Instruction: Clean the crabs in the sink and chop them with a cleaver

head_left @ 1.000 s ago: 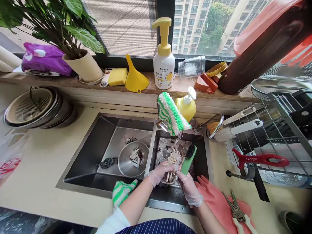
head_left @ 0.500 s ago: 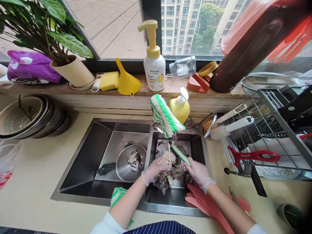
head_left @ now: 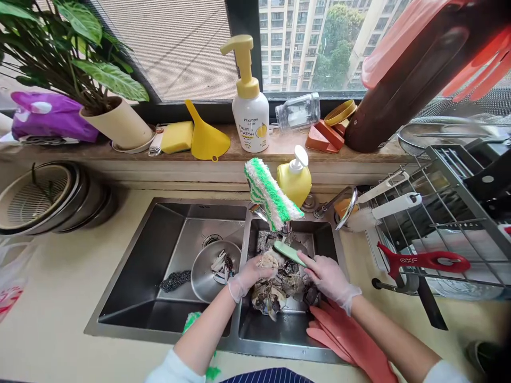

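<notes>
Both my hands wear clear disposable gloves over the small right-hand sink basin (head_left: pixel 279 338). My left hand (head_left: pixel 250 272) grips a pale, lumpy piece that looks like crab (head_left: pixel 268 260). A light green brush (head_left: pixel 288 252) is in the fist of my right hand (head_left: pixel 329 277). Its head lies against or just above the pale piece, and its bristles are hidden. Below my hands, several brown and grey crab-like pieces (head_left: pixel 268 299) lie in the basin under the faucet. A green and white striped cloth (head_left: pixel 273 192) is draped over the faucet.
A steel bowl (head_left: pixel 202 271) with grey-white pieces and a dark scouring pad (head_left: pixel 174 281) sit in the left basin. Coral rubber gloves (head_left: pixel 347 338) hang over the right front rim. A wire rack (head_left: pixel 439 223) stands right; a yellow pump bottle (head_left: pixel 294 183) stands behind.
The brush has tilted flatter, its head shifting left over the pale piece. My right hand has moved slightly right and my left slightly left. The view has shifted a little.
</notes>
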Motion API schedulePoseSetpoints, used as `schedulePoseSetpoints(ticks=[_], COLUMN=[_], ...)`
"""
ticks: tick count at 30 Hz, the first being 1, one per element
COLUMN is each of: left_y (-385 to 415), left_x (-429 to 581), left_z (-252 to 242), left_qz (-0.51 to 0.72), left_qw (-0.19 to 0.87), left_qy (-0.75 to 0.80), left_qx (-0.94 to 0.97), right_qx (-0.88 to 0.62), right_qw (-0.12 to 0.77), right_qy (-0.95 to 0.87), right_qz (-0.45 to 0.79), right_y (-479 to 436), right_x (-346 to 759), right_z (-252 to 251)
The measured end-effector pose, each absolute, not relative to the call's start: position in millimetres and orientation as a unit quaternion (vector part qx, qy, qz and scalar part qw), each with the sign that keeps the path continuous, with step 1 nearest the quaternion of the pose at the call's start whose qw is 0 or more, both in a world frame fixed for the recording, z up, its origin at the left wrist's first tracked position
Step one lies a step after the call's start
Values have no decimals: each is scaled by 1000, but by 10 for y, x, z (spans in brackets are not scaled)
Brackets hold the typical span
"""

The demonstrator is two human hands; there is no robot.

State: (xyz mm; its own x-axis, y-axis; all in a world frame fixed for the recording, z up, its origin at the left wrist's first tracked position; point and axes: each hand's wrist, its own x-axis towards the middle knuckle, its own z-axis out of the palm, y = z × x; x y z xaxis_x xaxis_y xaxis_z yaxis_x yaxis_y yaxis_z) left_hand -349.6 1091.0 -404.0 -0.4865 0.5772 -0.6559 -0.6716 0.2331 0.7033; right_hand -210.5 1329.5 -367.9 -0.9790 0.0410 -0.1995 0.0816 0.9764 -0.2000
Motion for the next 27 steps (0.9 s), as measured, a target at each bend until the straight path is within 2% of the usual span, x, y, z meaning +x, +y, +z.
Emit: schedulePoseSetpoints(ticks=[16,27], left_y=[10988,10968], left_x=[-3620,-3543], left_z=[-3838,-3872], left_qz=[589,623], left_qw=[509,500], left_qy=[627,602], left_qx=[20,-7], right_qx=[70,102], right_qw=[105,48], right_qy=[982,982], right_qz=[-137,-153], right_y=[13329,13110], right_x=[-2061,-2130], right_z=[-3600,-3685])
